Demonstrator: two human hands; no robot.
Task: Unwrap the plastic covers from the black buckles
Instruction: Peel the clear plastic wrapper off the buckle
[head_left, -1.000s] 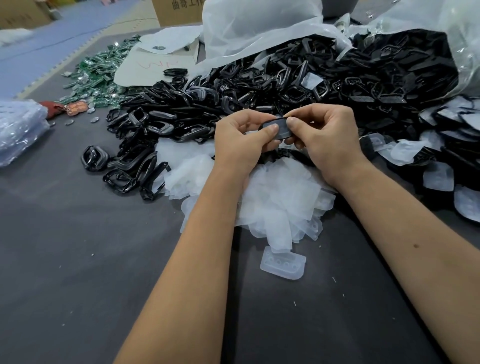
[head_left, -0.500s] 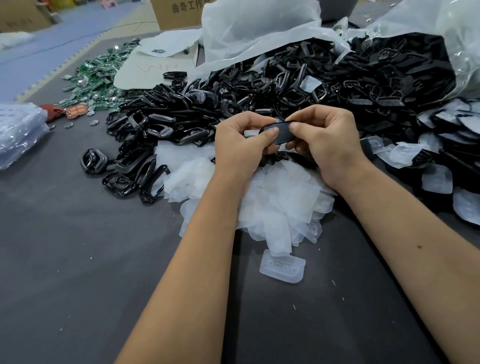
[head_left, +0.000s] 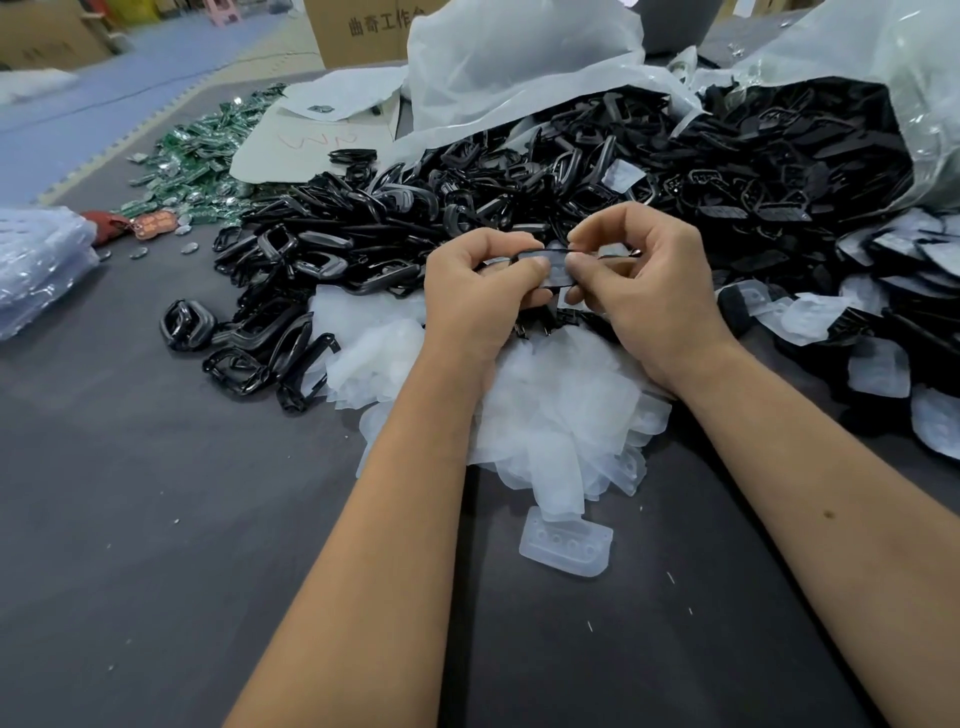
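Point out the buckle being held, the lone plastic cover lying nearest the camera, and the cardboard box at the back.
held buckle (head_left: 545, 260), head view, its top edge between the hands
lone plastic cover (head_left: 566, 545), head view, its middle
cardboard box (head_left: 358, 36), head view, its printed front

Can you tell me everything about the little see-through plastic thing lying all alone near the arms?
The lone plastic cover is a small, milky, see-through tray, roughly rectangular with rounded corners and a row of four round dimples. It looks like thin molded plastic. It lies flat and empty on the dark table, at the near edge of the cover pile, between both forearms, untouched by them.
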